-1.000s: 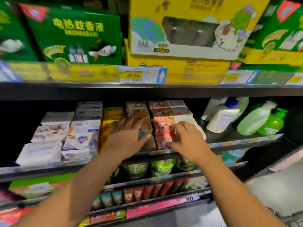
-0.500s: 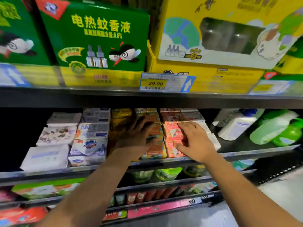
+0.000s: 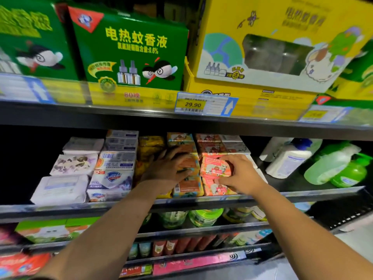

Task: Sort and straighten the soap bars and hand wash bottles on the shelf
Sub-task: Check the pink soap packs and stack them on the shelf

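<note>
Our left hand [image 3: 167, 168] rests on the orange soap [image 3: 189, 161], fingers spread straight; our right hand [image 3: 241, 176] curls its fingers around a pink soap [image 3: 214, 166].

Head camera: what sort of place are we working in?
Almost certainly a shop aisle: tiered shelves with a 29.90 price tag on the rail, rows of packaged soap bars, and hand wash bottles lying beside them.
</note>
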